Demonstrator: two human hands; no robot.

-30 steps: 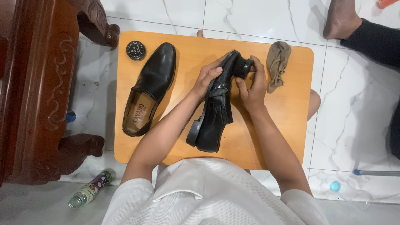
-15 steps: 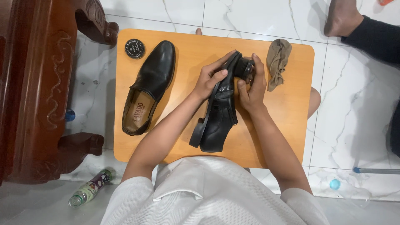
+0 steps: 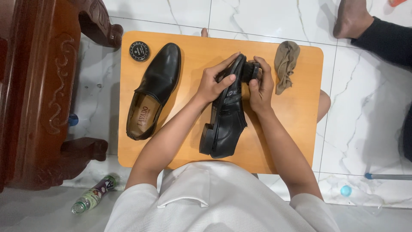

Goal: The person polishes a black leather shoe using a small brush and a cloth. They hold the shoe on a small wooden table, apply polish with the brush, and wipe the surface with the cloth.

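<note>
My left hand (image 3: 214, 82) grips the toe end of a black leather shoe (image 3: 225, 118), which is tilted on its side over a low orange table (image 3: 292, 129). Against the shoe's toe, my right hand (image 3: 261, 86) holds a small dark brush (image 3: 250, 71). A second black shoe (image 3: 153, 91) lies flat on the left part of the table, opening up. A round black polish tin (image 3: 139, 51) sits at the table's far left corner. A crumpled tan cloth (image 3: 285, 65) lies to the right of my right hand.
A carved dark wooden furniture piece (image 3: 38, 94) stands left of the table on the white marble floor. A plastic bottle (image 3: 92, 195) lies on the floor at lower left. Another person's socked foot (image 3: 349, 19) and dark trouser leg are at upper right.
The held shoe has turned slightly, its heel swinging toward me and to the right. Both hands have stayed at the toe, with the brush shifting a little along it.
</note>
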